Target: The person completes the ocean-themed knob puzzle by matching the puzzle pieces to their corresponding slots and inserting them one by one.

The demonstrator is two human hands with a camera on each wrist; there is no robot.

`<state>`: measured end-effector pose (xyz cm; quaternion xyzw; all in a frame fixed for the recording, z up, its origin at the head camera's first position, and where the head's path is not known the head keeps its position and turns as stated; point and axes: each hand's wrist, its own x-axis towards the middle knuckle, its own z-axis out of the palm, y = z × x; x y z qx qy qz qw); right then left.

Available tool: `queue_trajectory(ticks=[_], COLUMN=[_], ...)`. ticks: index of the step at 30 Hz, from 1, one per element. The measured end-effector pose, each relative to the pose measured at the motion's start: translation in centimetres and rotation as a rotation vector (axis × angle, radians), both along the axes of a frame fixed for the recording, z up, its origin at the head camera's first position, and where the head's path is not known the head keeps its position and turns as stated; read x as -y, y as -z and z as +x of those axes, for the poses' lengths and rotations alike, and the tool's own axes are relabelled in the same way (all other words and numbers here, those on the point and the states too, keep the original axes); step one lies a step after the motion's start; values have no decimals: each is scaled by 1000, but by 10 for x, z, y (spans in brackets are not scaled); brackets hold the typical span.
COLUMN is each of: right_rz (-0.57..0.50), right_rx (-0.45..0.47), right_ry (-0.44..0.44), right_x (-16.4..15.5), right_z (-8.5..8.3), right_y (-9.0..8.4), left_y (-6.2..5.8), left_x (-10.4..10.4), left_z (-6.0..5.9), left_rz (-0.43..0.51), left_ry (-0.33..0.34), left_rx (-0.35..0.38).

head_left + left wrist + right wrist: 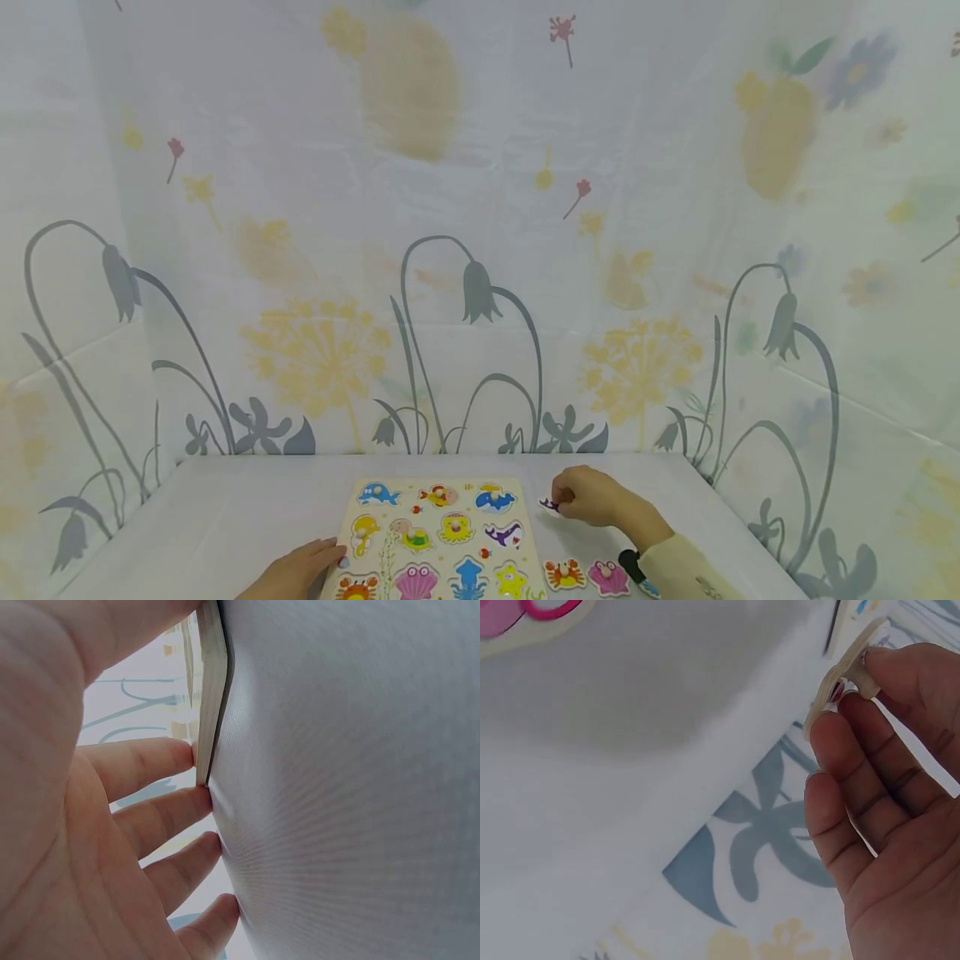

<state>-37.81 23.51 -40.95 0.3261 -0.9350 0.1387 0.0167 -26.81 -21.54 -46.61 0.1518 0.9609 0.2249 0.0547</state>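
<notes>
at nine o'clock, the left hand, fingers apart, rests against the sea-animal puzzle board; steady pressure should prevent sliding. beyond its two o'clock edge, the right hand pinches the purple puzzle piece by its knob; a light, centred grip should control tilt best.

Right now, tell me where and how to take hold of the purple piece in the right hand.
Best by its knob, coming from the printed face. The purple piece is thin and flat, and the knob stands out from that face, so the fingers likely get a surer pinch there than on the narrow rim. The right hand holds it that way.
</notes>
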Motion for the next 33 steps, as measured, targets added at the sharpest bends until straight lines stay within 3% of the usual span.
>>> queue_trajectory(ticks=[10,21,33], right_rz=[51,85,122], right_rx=[4,13,71], right_ry=[-36,-71,-49], right_x=[33,56,81], right_z=[6,9,13], right_y=[-2,-1,5], left_y=[0,-4,0], left_x=[-1,0,0], left_z=[2,2,1], left_rz=[9,0,9], left_ry=[-20,12,-6], left_rx=[17,-6,16])
